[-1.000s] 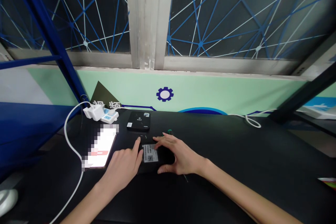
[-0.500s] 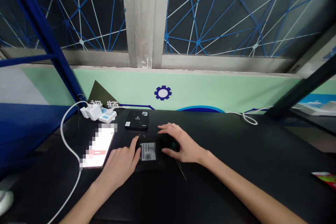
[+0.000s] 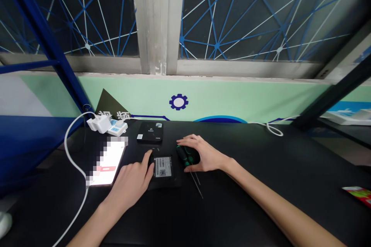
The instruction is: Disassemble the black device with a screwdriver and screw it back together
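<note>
A flat black device casing (image 3: 174, 183) with a white printed label (image 3: 163, 167) lies on the dark table in front of me. My left hand (image 3: 131, 179) rests at its left side, index finger stretched out and thumb apart. The index fingertip is close to small screw-like bits (image 3: 158, 149) beyond the casing; whether it touches them I cannot tell. To the casing's right lie two screwdrivers (image 3: 184, 157) with dark green and black handles, their thin shafts angled toward me. My right hand (image 3: 204, 154) curves around the handles with thumb and fingers spread apart.
Behind the casing sits a black set-top box (image 3: 150, 133). A lit phone (image 3: 108, 162) is at left, with a white cable (image 3: 66, 142) and white plug adapters (image 3: 101, 123) beside it. A colourful packet (image 3: 358, 193) lies at the right edge, and a white rounded object (image 3: 5, 222) at far left.
My right hand has shifted slightly right and away from me, and the screwdriver handles now show between its fingers and thumb. My left hand stays by the casing.
</note>
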### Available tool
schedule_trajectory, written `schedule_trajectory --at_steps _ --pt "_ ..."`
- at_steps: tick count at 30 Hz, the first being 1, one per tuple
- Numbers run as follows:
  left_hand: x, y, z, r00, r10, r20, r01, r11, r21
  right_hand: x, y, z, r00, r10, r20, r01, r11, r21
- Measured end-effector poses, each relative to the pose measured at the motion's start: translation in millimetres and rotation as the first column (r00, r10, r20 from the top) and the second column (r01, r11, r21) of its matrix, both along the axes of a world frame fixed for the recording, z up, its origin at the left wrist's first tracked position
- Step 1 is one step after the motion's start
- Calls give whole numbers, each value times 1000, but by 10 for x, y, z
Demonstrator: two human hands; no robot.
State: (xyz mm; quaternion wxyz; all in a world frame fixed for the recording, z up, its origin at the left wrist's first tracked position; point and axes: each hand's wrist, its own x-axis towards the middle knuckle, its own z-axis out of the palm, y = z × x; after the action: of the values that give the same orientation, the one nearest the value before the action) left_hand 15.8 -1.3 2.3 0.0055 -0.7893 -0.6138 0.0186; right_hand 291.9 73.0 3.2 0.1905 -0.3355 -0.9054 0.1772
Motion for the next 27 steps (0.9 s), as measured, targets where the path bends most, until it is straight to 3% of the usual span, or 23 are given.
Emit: schedule_trajectory --at_steps 9,13,16,20,24,27 --pt "-9 13 -7 1000 -4 24 4 1000 -5 -24 34 -161 965 -51 -256 50 999 -11" --pt "-6 14 -13 1000 -7 22 7 1000 0 -53 27 -160 897 -190 -399 175 982 -75" --pt "-3 12 -5 999 -18 30 18 1000 -3 -91 24 -165 758 -302 -578 191 950 -247" --pt "-1 9 19 999 -7 40 8 1000 -27 -156 13 -162 481 -456 -749 9 856 -516" --pt "-25 9 6 998 -30 48 32 999 -34 -203 -13 -136 272 -562 -781 -20 809 -588" --pt "-52 10 -17 997 -42 69 44 999 -25 -218 -23 -137 196 -559 -806 -7 821 -571"
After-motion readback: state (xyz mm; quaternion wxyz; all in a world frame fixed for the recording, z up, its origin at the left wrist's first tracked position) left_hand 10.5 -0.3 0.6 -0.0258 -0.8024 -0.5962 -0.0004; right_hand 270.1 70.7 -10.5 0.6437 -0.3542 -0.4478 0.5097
